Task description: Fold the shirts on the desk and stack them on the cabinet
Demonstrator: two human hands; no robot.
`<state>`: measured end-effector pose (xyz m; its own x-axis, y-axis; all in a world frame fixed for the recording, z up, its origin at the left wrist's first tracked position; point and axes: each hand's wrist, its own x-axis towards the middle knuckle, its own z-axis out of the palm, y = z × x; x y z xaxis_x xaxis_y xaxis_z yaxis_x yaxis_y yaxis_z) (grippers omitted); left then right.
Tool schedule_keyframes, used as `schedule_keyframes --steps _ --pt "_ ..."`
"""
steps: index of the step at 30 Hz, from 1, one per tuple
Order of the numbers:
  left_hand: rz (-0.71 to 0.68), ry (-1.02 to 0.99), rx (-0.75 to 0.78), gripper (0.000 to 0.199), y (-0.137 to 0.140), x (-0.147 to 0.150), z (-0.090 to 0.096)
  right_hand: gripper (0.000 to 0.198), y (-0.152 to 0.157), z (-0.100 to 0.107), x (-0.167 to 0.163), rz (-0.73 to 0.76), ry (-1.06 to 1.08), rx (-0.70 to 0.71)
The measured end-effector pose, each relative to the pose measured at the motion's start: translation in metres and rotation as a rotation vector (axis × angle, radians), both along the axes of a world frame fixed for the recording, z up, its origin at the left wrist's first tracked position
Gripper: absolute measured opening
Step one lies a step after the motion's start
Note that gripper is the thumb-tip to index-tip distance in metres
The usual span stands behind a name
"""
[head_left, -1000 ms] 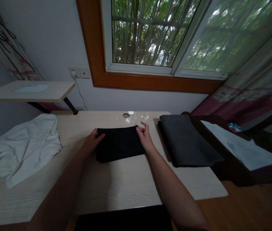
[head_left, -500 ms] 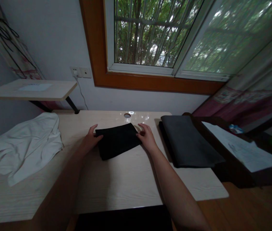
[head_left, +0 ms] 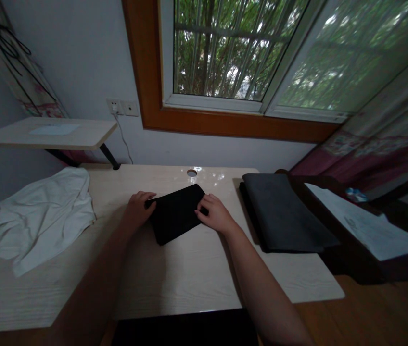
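A folded black cloth lies slantwise on the pale wooden table in front of me. My left hand is closed on its left upper corner, fingers curled over the edge. At the opposite end, my right hand pinches the right edge between thumb and fingers. The cloth's lower corner points toward me, and its underside is hidden.
A crumpled white cloth lies at the table's left, below a small raised shelf. Dark grey folded sheets rest at the right edge. Beyond them are papers on a dark surface. A window is ahead.
Both hands have closed more firmly on the black cloth's ends. The right hand has shifted slightly left, and the cloth looks narrower and a little more tilted.
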<state>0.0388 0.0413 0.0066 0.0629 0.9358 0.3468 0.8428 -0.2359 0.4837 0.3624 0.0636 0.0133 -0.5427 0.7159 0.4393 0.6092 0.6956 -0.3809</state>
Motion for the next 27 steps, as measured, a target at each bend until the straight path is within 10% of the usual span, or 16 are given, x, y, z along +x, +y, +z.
schedule_keyframes --steps 16,27 --pt "-0.135 0.013 -0.046 0.009 -0.008 0.005 0.009 0.031 0.001 0.005 0.012 -0.178 -0.038 -0.063" --pt "-0.526 -0.130 -0.212 0.014 -0.023 0.019 0.017 0.041 0.013 -0.022 0.007 -0.088 0.163 -0.160"
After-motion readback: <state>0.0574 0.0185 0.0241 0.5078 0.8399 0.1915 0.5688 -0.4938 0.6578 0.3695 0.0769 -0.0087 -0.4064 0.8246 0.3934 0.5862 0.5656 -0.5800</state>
